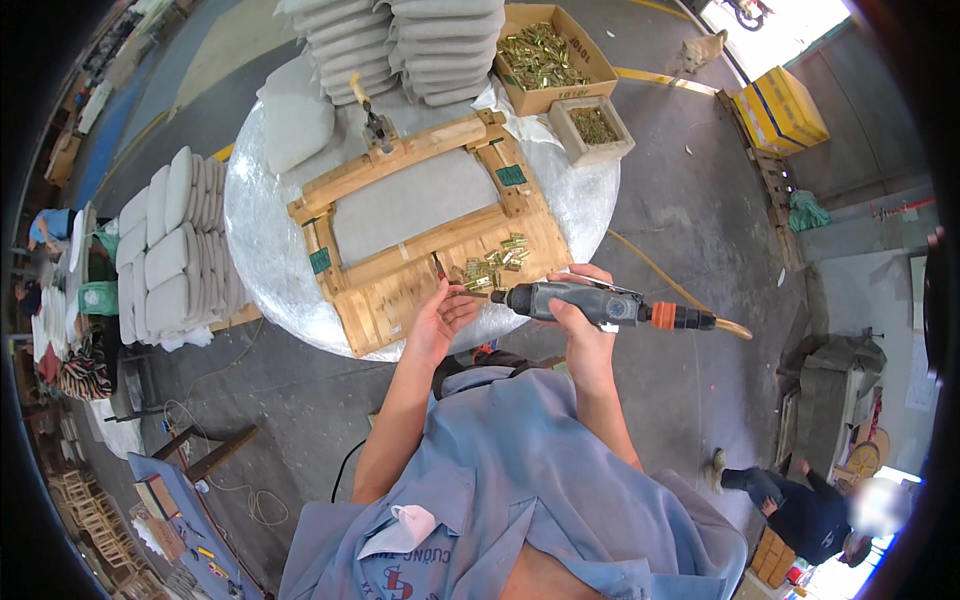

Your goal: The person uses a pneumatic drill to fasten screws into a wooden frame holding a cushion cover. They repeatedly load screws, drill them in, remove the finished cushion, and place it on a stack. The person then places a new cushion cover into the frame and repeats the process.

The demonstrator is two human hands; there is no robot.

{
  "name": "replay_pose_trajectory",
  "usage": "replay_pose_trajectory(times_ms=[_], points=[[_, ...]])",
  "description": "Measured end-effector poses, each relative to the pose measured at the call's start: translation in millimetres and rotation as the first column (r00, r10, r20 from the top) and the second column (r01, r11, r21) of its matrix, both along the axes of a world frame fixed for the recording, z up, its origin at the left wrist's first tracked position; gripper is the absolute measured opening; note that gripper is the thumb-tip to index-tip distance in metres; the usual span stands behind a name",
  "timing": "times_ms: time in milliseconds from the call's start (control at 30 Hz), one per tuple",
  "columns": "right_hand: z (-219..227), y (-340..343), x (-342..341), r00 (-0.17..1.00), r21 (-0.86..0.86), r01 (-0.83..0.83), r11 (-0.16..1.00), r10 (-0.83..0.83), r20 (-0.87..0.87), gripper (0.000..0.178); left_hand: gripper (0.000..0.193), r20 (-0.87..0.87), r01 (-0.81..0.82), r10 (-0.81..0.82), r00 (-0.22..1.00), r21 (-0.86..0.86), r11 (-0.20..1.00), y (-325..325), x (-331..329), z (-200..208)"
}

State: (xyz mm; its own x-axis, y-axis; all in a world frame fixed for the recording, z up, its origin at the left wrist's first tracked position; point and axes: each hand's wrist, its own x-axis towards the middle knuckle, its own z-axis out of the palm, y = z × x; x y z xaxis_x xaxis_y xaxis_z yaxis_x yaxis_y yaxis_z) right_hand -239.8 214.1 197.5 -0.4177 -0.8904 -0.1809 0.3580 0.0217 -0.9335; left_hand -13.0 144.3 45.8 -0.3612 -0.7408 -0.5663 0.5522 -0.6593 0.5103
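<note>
My right hand is wrapped round a grey and black air screwdriver with an orange collar, held level with its tip to the left. By that tip, my left hand pinches a small red and dark stick-like piece, its exact kind unclear. Just beyond my hands, a pile of brass-coloured threaded inserts lies on a wooden board. A wooden frame jig on the board surrounds a grey fabric-covered panel. A toggle clamp stands at the frame's far side.
The round table is wrapped in shiny film. Stacked grey cushions, a cardboard box of brass hardware and a smaller bin stand behind. An air hose trails right. A dog and another person are farther off.
</note>
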Motion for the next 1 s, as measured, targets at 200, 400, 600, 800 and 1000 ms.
replay_pose_trajectory(times_ms=[200,400,600,800,1000], points=[[-6,-1,2,0.998,0.014,-0.039,0.999,0.040,-0.040,0.057,0.023,0.002,-0.040,0.040,0.999,-0.017,0.999,3,13,-10],[-6,-10,3,0.998,0.026,-0.027,0.999,0.026,0.049,0.057,0.020,-0.001,-0.085,0.085,0.996,-0.057,0.995,-3,19,3],[-16,-17,-3,0.992,0.068,0.022,0.997,-0.030,0.122,0.056,0.031,0.226,0.038,-0.024,0.974,-0.055,0.998,-18,10,7],[-34,-62,-43,0.946,-0.099,0.163,0.982,-0.184,-0.268,0.056,0.040,0.583,-0.018,0.092,0.807,-0.131,0.991,-97,55,-28],[-36,-142,-47,0.914,-0.180,0.137,0.974,-0.194,-0.355,0.055,0.036,0.338,-0.493,0.449,0.827,0.055,0.868,-189,114,-90]])
